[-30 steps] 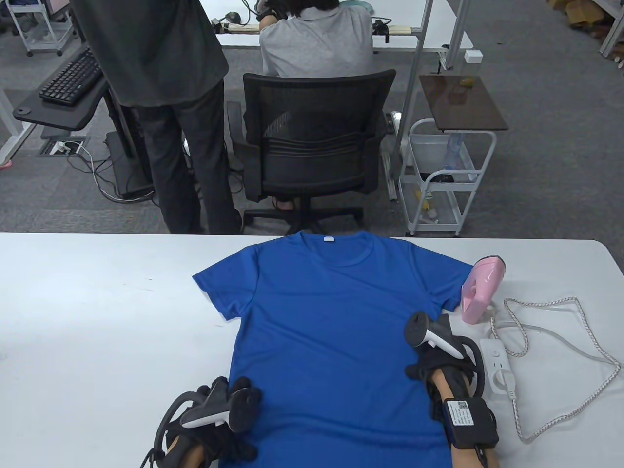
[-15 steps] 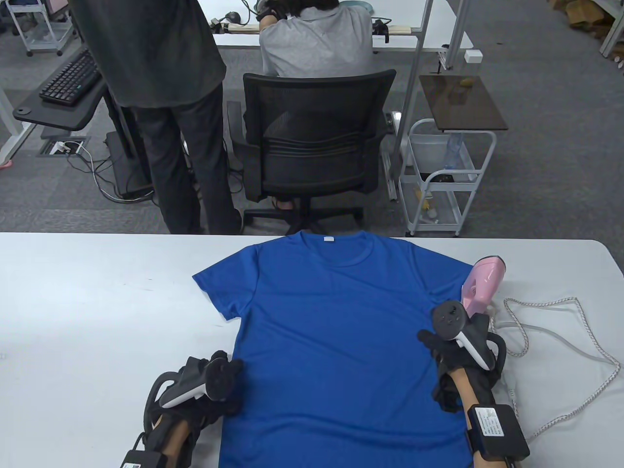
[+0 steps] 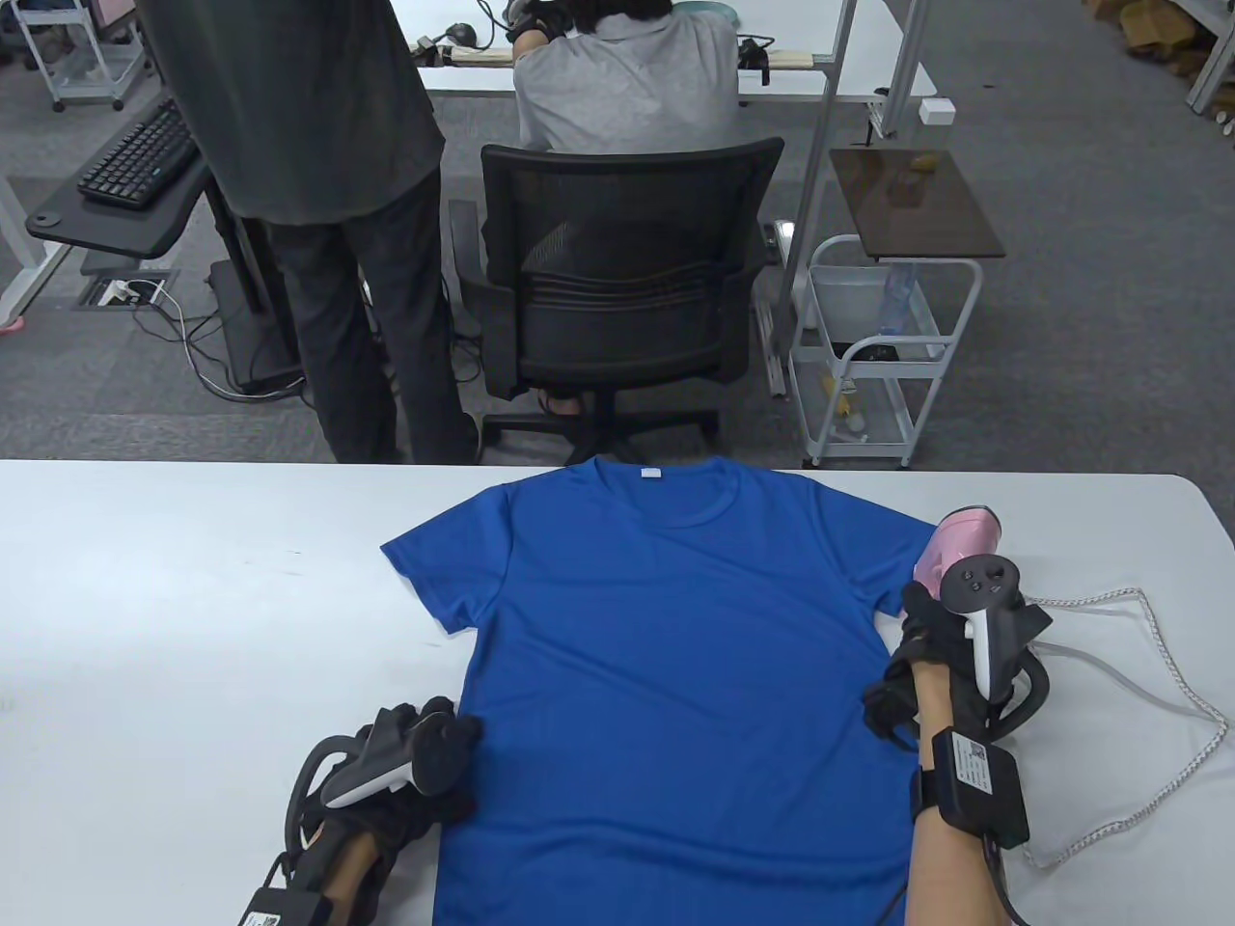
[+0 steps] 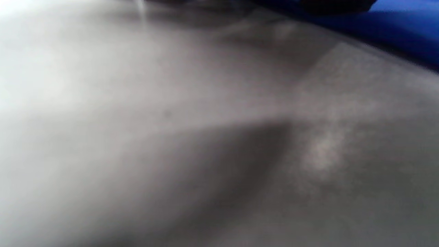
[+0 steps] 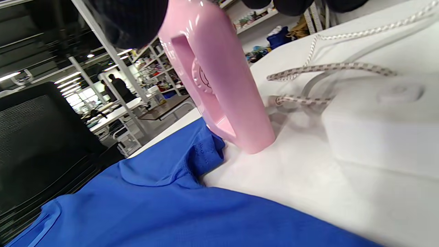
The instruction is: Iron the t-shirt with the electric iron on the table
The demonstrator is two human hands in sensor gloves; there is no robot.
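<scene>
**Right hand reaches the pink iron**

Since a second ago the right hand (image 3: 950,641) has travelled from the blue shirt's right side out to the small pink plastic electric iron (image 3: 955,550), and the left hand (image 3: 405,772) has drawn back slightly along the hem. That iron (image 5: 219,75) stands upright on the white table (image 3: 193,598), just beside the right sleeve of the blue short-sleeved t-shirt (image 3: 666,666), which lies flat and face up with its collar toward the far edge. In the right wrist view, dark gloved fingers (image 5: 133,24) sit against the top of the iron's handle; whether they are wrapped around it cannot be told. The left hand rests on the table at the shirt's lower left edge, touching the fabric; its wrist view is blurred, so how its fingers lie cannot be told. A braided white power cord (image 3: 1148,714) loops across the table to the right of the iron, next to a white power strip (image 5: 384,123).
</scene>
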